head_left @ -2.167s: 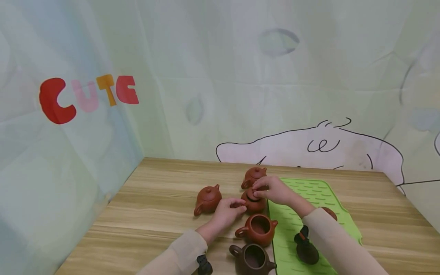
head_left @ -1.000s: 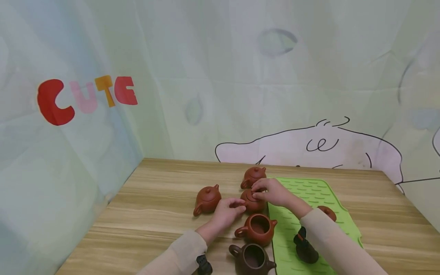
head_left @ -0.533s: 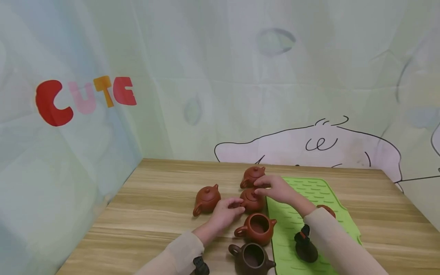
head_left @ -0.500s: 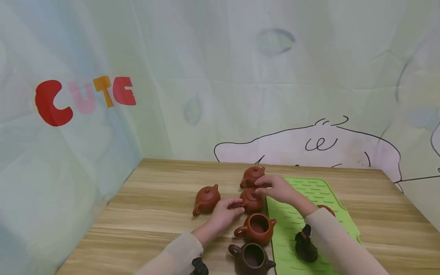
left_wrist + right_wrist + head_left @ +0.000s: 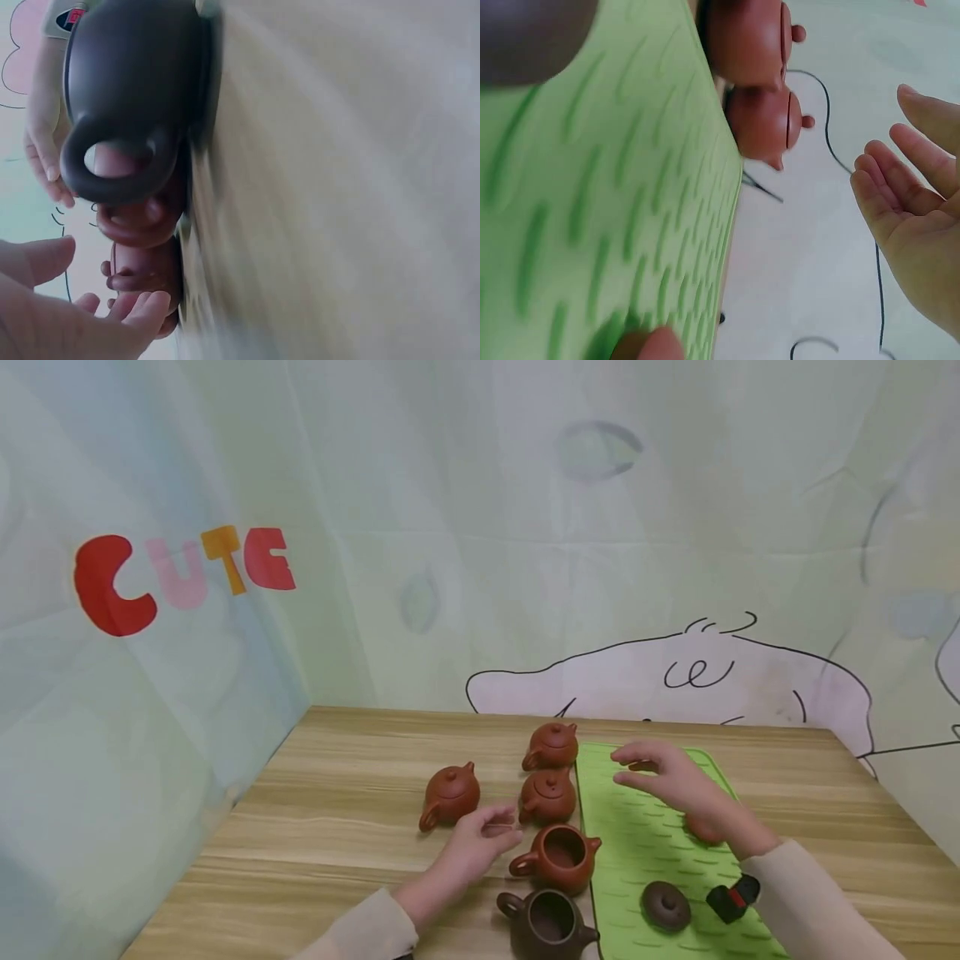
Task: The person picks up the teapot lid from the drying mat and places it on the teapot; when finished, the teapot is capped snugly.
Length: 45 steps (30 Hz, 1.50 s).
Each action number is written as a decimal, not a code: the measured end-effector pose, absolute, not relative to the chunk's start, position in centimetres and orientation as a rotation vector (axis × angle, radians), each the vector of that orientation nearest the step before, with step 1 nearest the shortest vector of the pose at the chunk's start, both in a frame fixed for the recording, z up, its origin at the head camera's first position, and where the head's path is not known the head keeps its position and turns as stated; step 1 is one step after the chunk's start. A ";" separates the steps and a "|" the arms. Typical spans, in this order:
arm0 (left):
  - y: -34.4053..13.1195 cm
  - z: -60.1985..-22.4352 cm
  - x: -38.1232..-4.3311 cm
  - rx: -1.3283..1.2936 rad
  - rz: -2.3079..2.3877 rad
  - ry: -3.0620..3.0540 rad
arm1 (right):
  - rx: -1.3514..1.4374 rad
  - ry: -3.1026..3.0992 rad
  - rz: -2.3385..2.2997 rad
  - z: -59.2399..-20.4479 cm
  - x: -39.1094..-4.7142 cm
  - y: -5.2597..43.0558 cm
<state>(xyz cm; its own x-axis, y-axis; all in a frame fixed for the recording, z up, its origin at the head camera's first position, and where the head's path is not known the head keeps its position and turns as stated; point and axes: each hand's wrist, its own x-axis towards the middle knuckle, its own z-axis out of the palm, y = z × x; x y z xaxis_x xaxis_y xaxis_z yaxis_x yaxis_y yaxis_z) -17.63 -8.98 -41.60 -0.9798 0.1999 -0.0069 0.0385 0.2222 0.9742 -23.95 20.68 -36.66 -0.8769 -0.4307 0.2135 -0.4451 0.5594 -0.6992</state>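
Even, soft, bright light; faint shadows. Head view sharp. Both wrist views motion-blurred, close objects out of focus.

Two bare hands, both empty, fingers loose.
The left hand [image 5: 476,843] lies low, palm turned inward, fingers gently curved. The right hand [image 5: 663,777] hovers higher, fingers spread forward. Both forearms wear beige sleeves.

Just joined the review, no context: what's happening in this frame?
A person sits at a wooden table with small clay teapots. Three red-brown ones wear lids; the open red-brown teapot and the dark brown teapot do not. Both hands are open and hold nothing: the left hand hovers beside the lidded middle teapot, the right hand above the green mat. A dark brown lid lies on the mat.
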 end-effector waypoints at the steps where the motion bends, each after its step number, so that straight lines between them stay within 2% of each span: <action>1: -9.0 -41.7 -17.4 0.226 1.869 2.342 | 0.748 -2.760 1.242 -36.7 -23.6 21.1; 17: -8.7 -42.6 -15.9 0.169 1.928 2.207 | 0.588 -2.788 1.117 -39.1 -21.0 27.2; 25: -8.5 -42.9 -15.6 0.214 1.954 2.170 | 0.464 -2.839 1.128 -40.3 -20.6 29.0; 45: -8.3 -43.6 -15.7 0.194 1.958 2.167 | 0.373 -2.904 1.122 -42.0 -20.9 30.7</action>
